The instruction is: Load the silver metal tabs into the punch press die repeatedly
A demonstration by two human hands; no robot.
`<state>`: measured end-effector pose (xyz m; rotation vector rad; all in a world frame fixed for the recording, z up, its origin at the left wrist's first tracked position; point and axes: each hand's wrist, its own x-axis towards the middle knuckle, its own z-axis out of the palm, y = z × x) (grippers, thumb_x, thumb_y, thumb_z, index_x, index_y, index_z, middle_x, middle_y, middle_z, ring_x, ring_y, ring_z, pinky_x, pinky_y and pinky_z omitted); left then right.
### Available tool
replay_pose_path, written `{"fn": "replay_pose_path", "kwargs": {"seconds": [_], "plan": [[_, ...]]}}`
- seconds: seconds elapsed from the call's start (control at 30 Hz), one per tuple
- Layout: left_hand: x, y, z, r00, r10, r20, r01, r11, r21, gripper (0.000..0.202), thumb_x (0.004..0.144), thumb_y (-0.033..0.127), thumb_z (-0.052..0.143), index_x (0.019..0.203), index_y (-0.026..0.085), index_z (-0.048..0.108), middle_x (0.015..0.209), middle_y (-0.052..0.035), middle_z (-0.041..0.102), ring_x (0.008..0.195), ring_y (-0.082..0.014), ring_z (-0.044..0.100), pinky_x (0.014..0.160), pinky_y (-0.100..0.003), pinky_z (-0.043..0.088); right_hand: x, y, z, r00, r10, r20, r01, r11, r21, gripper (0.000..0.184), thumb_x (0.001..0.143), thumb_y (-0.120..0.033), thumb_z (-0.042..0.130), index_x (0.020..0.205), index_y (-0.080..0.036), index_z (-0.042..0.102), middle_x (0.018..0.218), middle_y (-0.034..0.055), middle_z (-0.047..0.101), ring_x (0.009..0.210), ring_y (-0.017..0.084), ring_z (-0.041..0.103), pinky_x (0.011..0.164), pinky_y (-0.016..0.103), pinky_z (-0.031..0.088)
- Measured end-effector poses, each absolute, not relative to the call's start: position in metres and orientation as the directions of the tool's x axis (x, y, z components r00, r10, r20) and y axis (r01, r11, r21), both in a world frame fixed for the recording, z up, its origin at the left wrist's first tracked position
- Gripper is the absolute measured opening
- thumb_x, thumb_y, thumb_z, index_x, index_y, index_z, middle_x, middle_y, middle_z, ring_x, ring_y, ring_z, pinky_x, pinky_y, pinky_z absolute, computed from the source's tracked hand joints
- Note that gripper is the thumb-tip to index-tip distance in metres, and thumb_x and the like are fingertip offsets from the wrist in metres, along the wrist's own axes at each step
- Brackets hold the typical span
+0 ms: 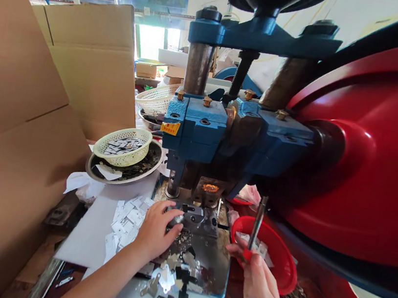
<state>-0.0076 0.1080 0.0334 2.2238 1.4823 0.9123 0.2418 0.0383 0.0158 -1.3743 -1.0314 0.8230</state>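
My left hand point(158, 229) is at the front of the press's die point(202, 220). Its thumb and forefinger curve around a small shiny metal piece, largely hidden by the fingers. To the right, my right hand point(260, 281) closes its fingers on the red end of a slim metal lever point(258, 221), which slants up toward the underside of the press. Flat silver blanks point(129, 220) lie loosely piled left of my left hand. Several cut metal pieces point(166, 278), some dark and some bright, are scattered on the bed in front of the die.
The blue press point(203, 130) towers ahead, with its large red flywheel point(377, 144) at right. A red basin point(283, 274) sits beside my right hand. At left, a pale basket point(123, 158) of metal pieces rests on a metal bowl point(143, 176), near tall cardboard point(88, 64).
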Motion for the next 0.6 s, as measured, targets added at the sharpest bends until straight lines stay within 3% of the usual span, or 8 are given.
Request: {"fn": "replay_pose_path", "kwargs": {"seconds": [0.47,0.6], "plan": [[-0.010,0.106,0.033,0.248,0.903,0.352,0.707,-0.417,0.571,0.028,0.081,0.030,0.058,0.108,0.029,0.063,0.118,-0.0073,0.055,0.112,-0.0275,0.049,0.097,-0.050,0.039,0.244,0.040,0.014,0.357,0.929,0.098,0.113,0.061,-0.992,0.054,0.080,-0.065,0.045,0.093,-0.019,0.070,0.090,0.0096,0.070,0.089,0.026,0.064,0.085,0.039,0.050],[-0.018,0.094,0.034,0.209,0.904,0.373,0.700,-0.404,0.589,0.025,0.081,0.027,0.057,0.105,0.026,0.063,0.117,-0.0076,0.055,0.112,-0.0272,0.050,0.097,-0.048,0.040,0.246,0.044,0.012,0.366,0.919,0.145,0.186,0.081,-0.979,0.050,0.080,-0.062,0.047,0.096,-0.020,0.068,0.089,0.0090,0.070,0.090,0.025,0.063,0.086,0.039,0.048]]}}
